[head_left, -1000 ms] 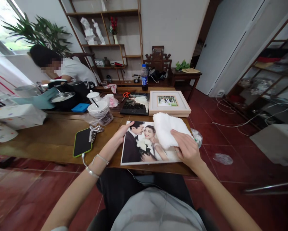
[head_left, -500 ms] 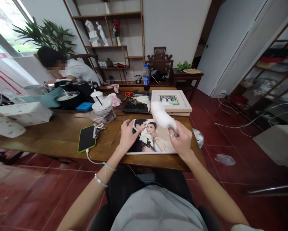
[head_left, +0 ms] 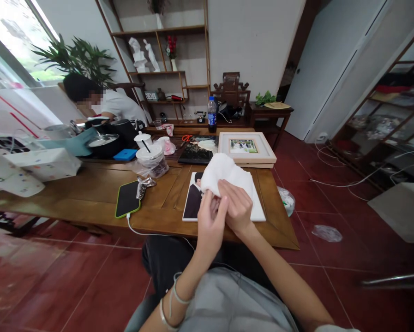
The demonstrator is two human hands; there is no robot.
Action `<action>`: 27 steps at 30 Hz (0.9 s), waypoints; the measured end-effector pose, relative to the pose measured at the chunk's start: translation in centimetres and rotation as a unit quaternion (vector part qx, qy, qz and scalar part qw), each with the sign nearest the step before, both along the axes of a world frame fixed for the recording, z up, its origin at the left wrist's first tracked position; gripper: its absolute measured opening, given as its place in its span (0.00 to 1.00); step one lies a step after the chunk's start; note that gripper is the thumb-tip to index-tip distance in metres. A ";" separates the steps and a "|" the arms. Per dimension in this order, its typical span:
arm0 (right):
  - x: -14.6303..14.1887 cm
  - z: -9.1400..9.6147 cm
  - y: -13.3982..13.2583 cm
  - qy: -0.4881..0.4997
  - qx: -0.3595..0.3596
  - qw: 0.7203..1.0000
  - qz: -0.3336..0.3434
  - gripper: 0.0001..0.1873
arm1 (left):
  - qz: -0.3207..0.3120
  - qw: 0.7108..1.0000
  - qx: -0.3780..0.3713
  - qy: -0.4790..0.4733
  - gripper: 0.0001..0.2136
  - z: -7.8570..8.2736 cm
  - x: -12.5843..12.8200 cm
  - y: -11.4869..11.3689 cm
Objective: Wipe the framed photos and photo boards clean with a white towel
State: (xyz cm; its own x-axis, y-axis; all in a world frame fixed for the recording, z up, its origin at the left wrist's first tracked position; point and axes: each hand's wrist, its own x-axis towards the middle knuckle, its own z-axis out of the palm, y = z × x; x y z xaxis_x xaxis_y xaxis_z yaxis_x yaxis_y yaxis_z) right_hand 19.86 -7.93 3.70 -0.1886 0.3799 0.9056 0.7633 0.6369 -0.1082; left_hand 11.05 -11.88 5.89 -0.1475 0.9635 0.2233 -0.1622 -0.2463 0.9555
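Observation:
A large wedding photo print (head_left: 194,203) lies flat near the front edge of the wooden table (head_left: 89,193). Above it I hold a white cloth (head_left: 224,173) with both hands. My right hand (head_left: 237,207) grips the cloth's lower edge with curled fingers. My left hand (head_left: 211,226) is raised against the right, its fingers closed on the same edge. The cloth and my hands hide most of the print.
Behind the print stand a framed photo (head_left: 246,147) and a dark photo print (head_left: 196,152). A phone in a green case (head_left: 128,199) lies left, on a cable. Lidded bowls, cups, a water bottle (head_left: 211,114) and another person sit further back. A plastic bag (head_left: 326,233) lies on the red floor.
My left hand left the print and came up to the cloth. My right hand lifted the cloth off the print and pulled it in front of me.

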 end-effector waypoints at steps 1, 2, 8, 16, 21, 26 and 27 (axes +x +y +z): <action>-0.2 -0.2 -0.1 -0.017 0.004 1.000 0.014 0.17 | 0.000 1.000 -0.019 -0.019 0.14 -0.1 -0.2 0.5; -0.5 -0.4 -0.1 -0.034 0.003 0.999 0.027 0.16 | 0.001 0.998 -0.042 -0.047 0.14 -0.2 -0.4 1.0; 1.0 1.3 -0.1 -0.081 -0.121 0.977 0.154 0.14 | 0.128 0.978 -0.074 -0.148 0.12 -0.8 -2.5 3.7; 10.8 -1.0 7.8 0.018 -0.304 0.952 -0.038 0.19 | 0.260 0.932 0.187 0.173 0.25 1.1 -9.4 3.7; 11.3 -4.0 10.8 0.060 -0.344 0.936 -0.034 0.16 | 0.130 0.886 0.209 0.393 0.34 -2.5 -11.1 6.5; 11.0 -4.1 11.0 0.066 -0.338 0.939 -0.015 0.16 | 0.064 0.861 0.201 0.463 0.33 -5.4 -11.4 8.1; 11.0 -4.0 11.0 0.066 -0.341 0.937 -0.015 0.16 | 0.062 0.863 0.197 0.461 0.31 -5.6 -11.5 8.2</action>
